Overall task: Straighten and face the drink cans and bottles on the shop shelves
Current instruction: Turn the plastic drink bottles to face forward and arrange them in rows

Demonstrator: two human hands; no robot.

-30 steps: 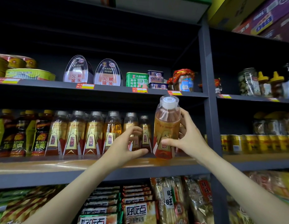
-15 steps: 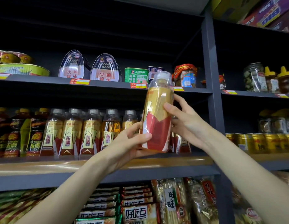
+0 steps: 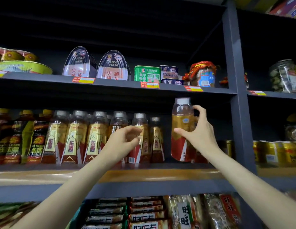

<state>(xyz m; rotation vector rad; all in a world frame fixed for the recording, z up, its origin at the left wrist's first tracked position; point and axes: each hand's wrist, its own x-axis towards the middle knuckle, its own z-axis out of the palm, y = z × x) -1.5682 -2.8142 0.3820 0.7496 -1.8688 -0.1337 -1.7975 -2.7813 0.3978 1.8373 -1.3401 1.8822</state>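
A row of amber drink bottles (image 3: pixel 74 138) with gold and red labels stands on the middle shelf (image 3: pixel 144 175). My right hand (image 3: pixel 198 134) grips one such bottle (image 3: pixel 181 123) upright near the row's right end, its base low over the shelf board and its label turned partly away. My left hand (image 3: pixel 122 142) hovers in front of the row's middle bottles (image 3: pixel 144 139) with fingers loosely curled, holding nothing. Dark bottles with yellow caps (image 3: pixel 19 138) stand at the far left of the same shelf.
A grey upright post (image 3: pixel 239 113) bounds the bay on the right, with gold cans (image 3: pixel 276 152) beyond it. The shelf above carries ham tins (image 3: pixel 112 66) and a jar (image 3: pixel 203 75). Snack packs (image 3: pixel 144 214) fill the shelf below.
My right hand carried the bottle from in front of the shelf edge back and right onto the shelf's right end. My left hand let go of its base and drew left.
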